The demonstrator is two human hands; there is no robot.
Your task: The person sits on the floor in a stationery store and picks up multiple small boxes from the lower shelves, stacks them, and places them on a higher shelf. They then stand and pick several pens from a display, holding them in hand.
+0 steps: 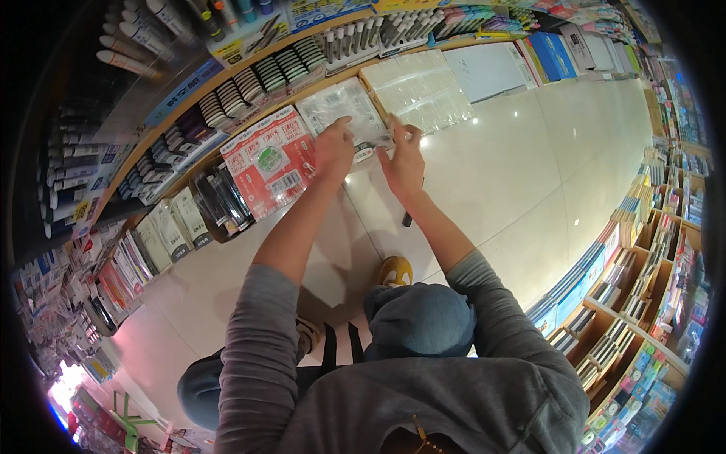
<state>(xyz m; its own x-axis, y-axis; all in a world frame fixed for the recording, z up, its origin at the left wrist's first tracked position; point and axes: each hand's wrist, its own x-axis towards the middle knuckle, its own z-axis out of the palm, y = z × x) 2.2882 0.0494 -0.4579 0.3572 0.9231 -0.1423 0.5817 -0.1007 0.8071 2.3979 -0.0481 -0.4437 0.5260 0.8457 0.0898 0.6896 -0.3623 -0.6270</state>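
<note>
A white pack in clear plastic wrap (336,102) lies on the low ledge in front of me. My left hand (336,148) is on its near edge, with curled fingers touching the film. At the pack's right corner is my right hand (405,162), thumb and fingers bent around loose, crinkled film; whether they pinch it is unclear. A dark, slim object (407,219) shows below my right wrist, mostly hidden by it. Just left of the pack sits a red and white printed pack (271,162) with a green round sticker. A row of film-wrapped cream packs (420,88) lies to the right.
Marker pens (353,41) and other pens fill the shelves above the ledge. A box of black pens (224,198) stands at the left. Beyond the tiled floor (510,170), bookshelves (610,323) line the right. A yellow shoe (396,271) is near my knee.
</note>
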